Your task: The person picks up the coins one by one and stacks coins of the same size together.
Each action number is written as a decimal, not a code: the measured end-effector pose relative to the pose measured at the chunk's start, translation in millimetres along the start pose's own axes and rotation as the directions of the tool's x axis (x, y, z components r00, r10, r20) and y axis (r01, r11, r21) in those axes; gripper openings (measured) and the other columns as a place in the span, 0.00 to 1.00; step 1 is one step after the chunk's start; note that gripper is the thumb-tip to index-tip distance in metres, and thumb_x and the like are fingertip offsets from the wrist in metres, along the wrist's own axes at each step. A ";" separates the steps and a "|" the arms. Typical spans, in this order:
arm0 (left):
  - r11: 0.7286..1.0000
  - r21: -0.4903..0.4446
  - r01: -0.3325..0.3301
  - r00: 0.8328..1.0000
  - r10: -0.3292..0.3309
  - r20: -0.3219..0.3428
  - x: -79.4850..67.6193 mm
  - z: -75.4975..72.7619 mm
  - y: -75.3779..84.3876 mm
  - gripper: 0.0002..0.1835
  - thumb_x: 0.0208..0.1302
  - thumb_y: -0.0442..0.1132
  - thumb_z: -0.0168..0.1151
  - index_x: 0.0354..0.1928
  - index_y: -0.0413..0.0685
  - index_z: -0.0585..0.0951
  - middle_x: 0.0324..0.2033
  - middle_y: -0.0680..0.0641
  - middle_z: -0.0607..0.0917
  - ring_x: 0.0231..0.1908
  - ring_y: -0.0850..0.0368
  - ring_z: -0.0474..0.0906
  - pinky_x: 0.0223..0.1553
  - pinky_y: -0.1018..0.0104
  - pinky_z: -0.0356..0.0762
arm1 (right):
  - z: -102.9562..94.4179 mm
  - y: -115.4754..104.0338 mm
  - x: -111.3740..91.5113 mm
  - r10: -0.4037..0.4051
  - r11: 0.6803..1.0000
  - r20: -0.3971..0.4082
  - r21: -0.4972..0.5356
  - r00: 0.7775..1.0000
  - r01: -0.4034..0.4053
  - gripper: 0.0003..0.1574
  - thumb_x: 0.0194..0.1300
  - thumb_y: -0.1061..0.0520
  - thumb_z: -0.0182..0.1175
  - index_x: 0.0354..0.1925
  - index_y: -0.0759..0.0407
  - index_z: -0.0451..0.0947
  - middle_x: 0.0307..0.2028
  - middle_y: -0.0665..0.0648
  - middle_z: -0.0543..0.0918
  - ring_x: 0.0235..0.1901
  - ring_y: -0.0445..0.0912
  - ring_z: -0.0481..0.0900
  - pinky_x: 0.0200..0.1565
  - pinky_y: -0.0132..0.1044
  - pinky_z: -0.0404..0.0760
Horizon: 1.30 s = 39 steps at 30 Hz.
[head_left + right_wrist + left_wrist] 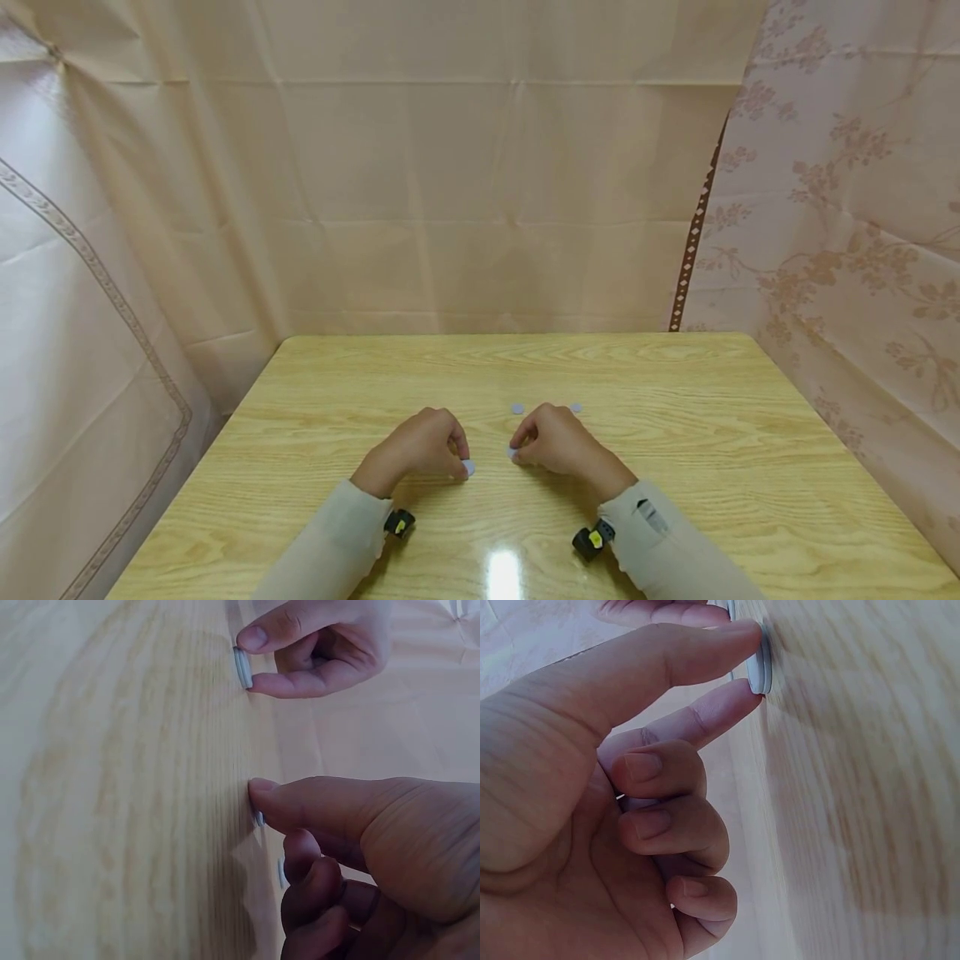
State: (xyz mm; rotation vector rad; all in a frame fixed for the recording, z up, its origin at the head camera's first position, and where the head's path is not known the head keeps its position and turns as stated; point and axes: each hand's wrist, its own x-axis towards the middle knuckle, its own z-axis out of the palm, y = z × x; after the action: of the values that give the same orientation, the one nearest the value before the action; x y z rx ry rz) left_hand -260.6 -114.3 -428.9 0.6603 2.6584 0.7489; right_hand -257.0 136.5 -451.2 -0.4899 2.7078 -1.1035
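Left hand pinches a pale disc against the worktop; right hand pinches another disc; two more discs lie just beyond.

1. Bright and even in the head view, with soft, warm light and no hard shadows.
2. A white patch of glare on the glossy table near the front edge, from a lamp overhead.
3. Only faint, short shadows under the left hand and right hand.
4. Wide-angle bending at the borders: curtain seams and table edges curving outward.
5. Sharp across the head view; small discs on the table tiny but distinct.
6. Left wrist view: wood grain smeared and soft, fingers close and fairly crisp, tinted slightly bluish.
7. Right wrist view: near hand dark and underexposed, table washed out and blurred on the left.
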 end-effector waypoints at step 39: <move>1.000 -0.006 -0.012 1.000 0.012 0.002 -2.0 0.4 1.2 0.10 0.49 0.40 0.83 0.25 0.58 0.86 0.32 0.59 0.86 0.33 0.59 0.79 0.35 0.61 0.79 | 3.7 8.2 -14.6 -0.064 0.994 0.060 0.091 0.996 0.059 0.07 0.58 0.54 0.78 0.33 0.50 0.88 0.21 0.49 0.79 0.21 0.41 0.71 0.22 0.31 0.68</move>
State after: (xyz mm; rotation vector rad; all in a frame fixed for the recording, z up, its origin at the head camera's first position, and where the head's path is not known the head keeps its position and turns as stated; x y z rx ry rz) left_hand -258.3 -114.2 -428.3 0.6757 2.6516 0.7591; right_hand -244.4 145.0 -459.1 -0.5869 2.5932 -1.1973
